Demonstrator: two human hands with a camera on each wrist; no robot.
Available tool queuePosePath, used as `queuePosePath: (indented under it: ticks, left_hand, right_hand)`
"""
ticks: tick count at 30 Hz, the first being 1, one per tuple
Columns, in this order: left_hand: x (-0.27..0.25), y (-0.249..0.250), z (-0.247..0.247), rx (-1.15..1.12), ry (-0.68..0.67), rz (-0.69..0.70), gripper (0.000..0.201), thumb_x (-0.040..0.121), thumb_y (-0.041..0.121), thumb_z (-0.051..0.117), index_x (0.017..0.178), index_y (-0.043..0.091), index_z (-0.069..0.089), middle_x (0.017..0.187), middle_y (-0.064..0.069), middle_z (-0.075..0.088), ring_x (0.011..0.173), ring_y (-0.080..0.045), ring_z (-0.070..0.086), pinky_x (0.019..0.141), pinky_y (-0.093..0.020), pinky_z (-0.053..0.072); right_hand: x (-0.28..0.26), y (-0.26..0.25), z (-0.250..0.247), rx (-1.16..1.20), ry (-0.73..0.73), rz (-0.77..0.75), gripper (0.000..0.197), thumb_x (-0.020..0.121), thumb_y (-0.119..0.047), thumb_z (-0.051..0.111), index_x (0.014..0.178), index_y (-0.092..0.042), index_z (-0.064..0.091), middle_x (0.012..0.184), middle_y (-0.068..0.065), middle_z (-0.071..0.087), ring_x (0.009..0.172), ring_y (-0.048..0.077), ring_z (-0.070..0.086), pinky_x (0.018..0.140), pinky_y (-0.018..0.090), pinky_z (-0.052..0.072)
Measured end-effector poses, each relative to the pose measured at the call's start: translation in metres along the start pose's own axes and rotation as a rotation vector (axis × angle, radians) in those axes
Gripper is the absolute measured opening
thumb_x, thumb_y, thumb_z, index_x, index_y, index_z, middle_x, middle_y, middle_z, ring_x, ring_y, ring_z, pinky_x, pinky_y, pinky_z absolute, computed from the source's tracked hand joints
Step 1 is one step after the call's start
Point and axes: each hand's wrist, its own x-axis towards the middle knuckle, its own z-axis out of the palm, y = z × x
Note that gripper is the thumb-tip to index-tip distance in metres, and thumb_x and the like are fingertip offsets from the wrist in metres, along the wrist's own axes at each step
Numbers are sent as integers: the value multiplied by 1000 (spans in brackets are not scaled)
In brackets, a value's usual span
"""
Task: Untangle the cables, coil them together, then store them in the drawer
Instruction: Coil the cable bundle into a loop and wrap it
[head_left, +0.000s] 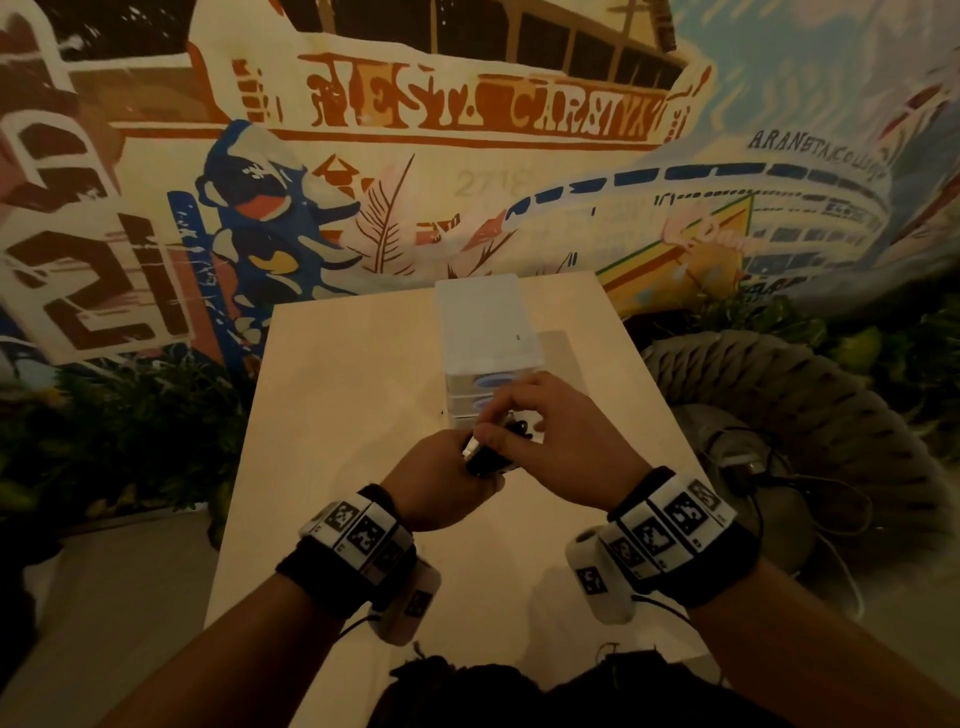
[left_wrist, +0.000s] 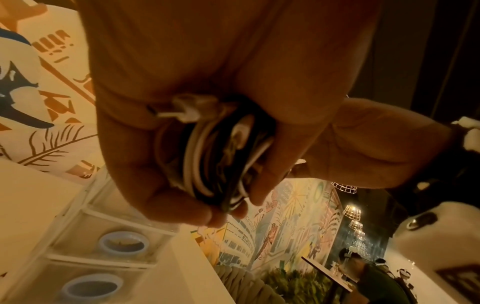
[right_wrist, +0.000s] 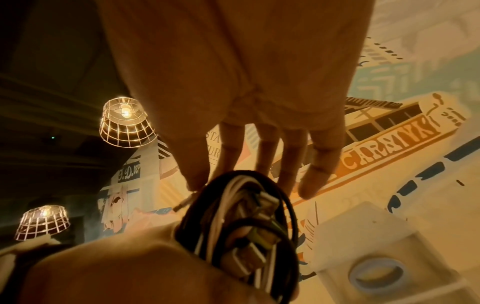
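Pale table (head_left: 337, 415) carried drawer unit (head_left: 483, 322). Cable coil (left_wrist: 221, 156) was just before unit: left hand (head_left: 441, 483) fingers curled round it; right hand (head_left: 566, 447) fingers spread, tips touched coil.

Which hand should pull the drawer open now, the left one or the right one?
Probably the right. The left hand grips the coiled cables, while the right hand only touches them with straight fingers and sits nearest the drawer handles.
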Motion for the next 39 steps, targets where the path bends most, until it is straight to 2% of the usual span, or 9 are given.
queuePosePath:
  ticks: [7,11,13,18,23,27,30,36,39]
  left_hand:
    - [-1,0,6,3,-9,-57,31,93,14,66,82,39,52,65,14,55,55,-4,49,56,-23,39]
    - [0,-4,4,-111,0,-129,21,88,15,71,76,27,59,63,6,61,52,-11,53,60,-30,47]
    - [-2,-3,1,-245,-20,-199,9,84,14,76,85,14,67,68,-1,66,56,-15,57,60,-31,51]
    - [-7,4,-5,-500,-232,-153,56,78,19,85,121,-2,57,98,-26,59,83,-25,55,74,-38,51]
    - [-5,5,-3,-644,-155,-175,65,64,43,86,111,4,65,78,-11,60,83,-28,59,69,-35,50]
    - [0,1,5,-544,-5,-175,48,64,40,81,102,10,74,89,-19,73,85,-38,70,73,-44,57]
    - [1,-1,8,-428,51,-130,32,72,29,67,94,8,75,88,-10,76,83,-30,73,73,-44,59]
    - [-2,9,7,-404,-27,-93,28,79,24,57,92,4,72,77,-4,74,68,-18,69,62,-30,56]
    - [-4,20,7,-452,-83,-26,27,82,18,57,106,14,69,88,-12,75,79,-32,73,72,-39,60]
  right_hand:
    - [4,8,7,148,-28,124,12,82,-29,78,92,-35,73,109,-15,71,100,1,67,92,34,57]
    - [4,19,4,259,-98,87,31,85,-21,74,111,-37,66,116,-13,69,110,7,66,95,40,57]
    - [3,22,-1,278,-122,65,33,89,-18,71,118,-33,65,121,-12,67,117,8,63,99,39,55]
    - [2,23,-5,287,-96,16,32,93,-16,69,124,-26,66,125,-10,67,118,4,62,102,33,53]
    - [-1,23,-1,408,-30,15,35,86,-15,78,119,-21,70,123,-7,69,114,8,66,101,34,54]
    - [-1,25,7,379,25,40,35,80,-23,84,111,-28,70,117,-10,70,109,7,67,96,38,56]
    - [-1,26,11,271,58,4,33,81,-29,82,110,-30,66,118,-15,66,110,2,63,95,35,55]
    - [1,24,-3,123,-64,-169,67,85,-41,74,143,-43,41,153,-9,39,146,4,28,117,42,34]
    - [11,13,-1,37,-100,-200,61,93,-41,66,147,-45,37,160,-11,30,147,2,25,116,36,31]
